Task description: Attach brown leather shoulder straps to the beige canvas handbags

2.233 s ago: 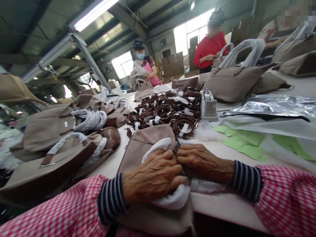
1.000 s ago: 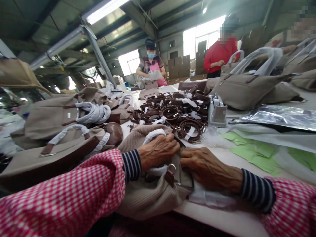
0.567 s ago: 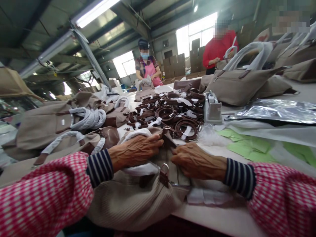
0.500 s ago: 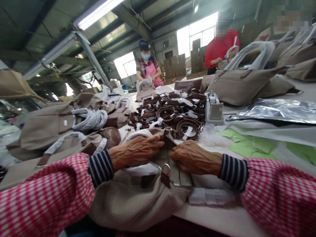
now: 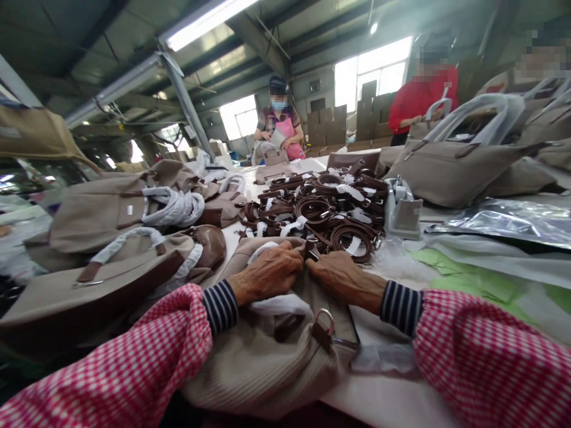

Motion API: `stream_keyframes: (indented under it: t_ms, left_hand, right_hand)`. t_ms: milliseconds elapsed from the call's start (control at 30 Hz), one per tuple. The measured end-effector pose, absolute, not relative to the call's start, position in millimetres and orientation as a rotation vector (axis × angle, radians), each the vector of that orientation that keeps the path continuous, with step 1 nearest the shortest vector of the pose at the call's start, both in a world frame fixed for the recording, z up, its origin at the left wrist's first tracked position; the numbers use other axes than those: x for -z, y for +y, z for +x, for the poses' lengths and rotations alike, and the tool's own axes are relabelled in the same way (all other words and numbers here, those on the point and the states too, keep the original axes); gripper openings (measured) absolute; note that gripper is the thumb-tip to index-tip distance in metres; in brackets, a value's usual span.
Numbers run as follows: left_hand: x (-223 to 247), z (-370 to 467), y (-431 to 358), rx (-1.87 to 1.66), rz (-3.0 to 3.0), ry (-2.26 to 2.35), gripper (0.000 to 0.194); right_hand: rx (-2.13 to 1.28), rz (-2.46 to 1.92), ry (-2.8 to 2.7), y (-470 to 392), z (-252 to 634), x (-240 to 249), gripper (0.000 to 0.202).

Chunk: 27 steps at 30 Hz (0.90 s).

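A beige corded handbag lies on its side in front of me, its zipped opening towards the right. My left hand is closed on the bag's far end, over a handle in white wrapping. My right hand is closed at the same end, fingers bent inward beside a small dark brown leather tab. The fingertips are partly hidden, so I cannot tell exactly which edge each pinches. Nearer me, a metal ring on a brown leather loop sits at the zip's other end.
Coiled brown straps are heaped beyond the bag, beside a grey tape dispenser. Finished-looking handbags are piled left; another bag stands right. Green sheets and silver film lie right. Two co-workers handle bags across the table.
My view has shifted, so the surroundings sit further right and lower. Both hands stay on the bag's far end and are closer together. The pink-aproned co-worker now holds up a pale flat piece.
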<state>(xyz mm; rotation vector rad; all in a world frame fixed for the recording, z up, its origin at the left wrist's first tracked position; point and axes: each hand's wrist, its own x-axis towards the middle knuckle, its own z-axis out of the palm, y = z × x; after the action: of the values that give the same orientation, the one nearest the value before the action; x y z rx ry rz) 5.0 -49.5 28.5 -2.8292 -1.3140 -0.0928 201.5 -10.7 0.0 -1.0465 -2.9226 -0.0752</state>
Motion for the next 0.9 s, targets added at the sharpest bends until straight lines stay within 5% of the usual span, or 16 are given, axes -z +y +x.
stream_keyframes:
  t_ms: [233,900]
  left_hand:
    - [-17,2,-49,0.249,-2.655,-1.396,0.011]
    - [-9,-4,-50,0.399,-2.669,-1.43,0.016]
  right_hand:
    - [0.053,-1.079,-2.919,-1,169,-23,0.022]
    - [-0.086,-1.229,-2.611,-6,176,10,0.025]
